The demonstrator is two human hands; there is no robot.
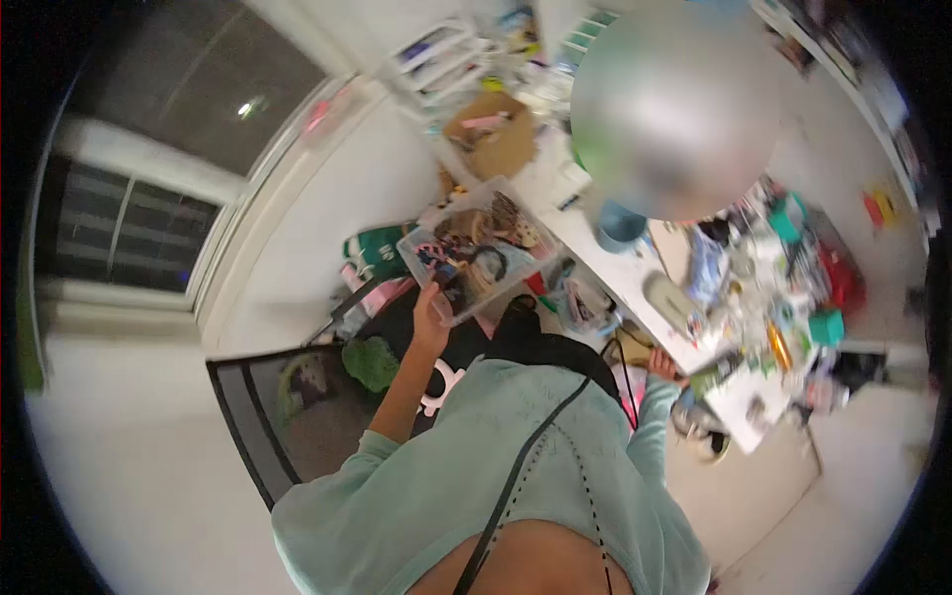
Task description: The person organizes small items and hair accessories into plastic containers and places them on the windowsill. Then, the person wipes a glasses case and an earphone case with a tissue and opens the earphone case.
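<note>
My left hand point(429, 319) is closed on the near corner of a clear plastic bin point(543, 260), which is tilted in front of my body. Inside the bin lies a jumble of small items, some looking like hair bands and clips, among them a dark band point(490, 266). My right hand point(662, 366) is low by the front edge of the white desk point(650, 302). Its fingers look loosely stretched, and nothing shows in them. A grey-beige oblong object point(671, 303) lies on the desk near that hand.
A blue cup point(620, 226) and a cardboard box point(491, 137) stand on the desk. Clutter fills its right side, with an orange bottle point(779, 347). A black mesh chair point(317, 421) is at left, below a window point(139, 218). A large blurred disc hides part of the desk.
</note>
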